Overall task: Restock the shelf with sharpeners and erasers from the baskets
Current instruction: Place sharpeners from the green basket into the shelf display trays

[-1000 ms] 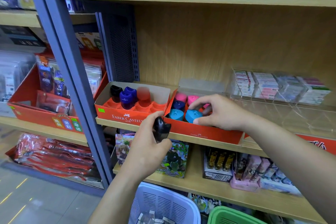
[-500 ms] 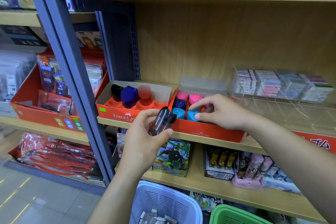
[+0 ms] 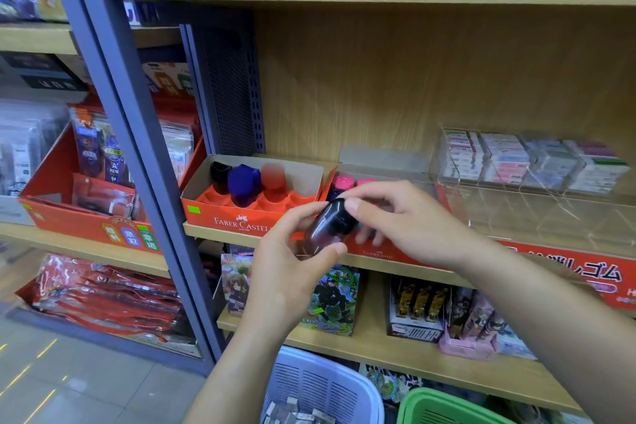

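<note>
Holding a barrel sharpener point(image 3: 328, 227), likely light and slick, left hand point(image 3: 289, 272) wraps its body; right hand point(image 3: 402, 220) pinches its cap.

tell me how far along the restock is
Done: three sharpeners stand in the left tray, more in the right tray. In hand: the left hand and right hand hold a black sharpener. Left: seating it, filling the left tray's empty slots, emptying the white basket, which holds small pieces.

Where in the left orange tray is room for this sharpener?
Free: front slots of the left tray, before the black sharpener, blue sharpener and red sharpener, and the back corner right of the red one. The right tray looks crowded, partly behind the right hand.
</note>
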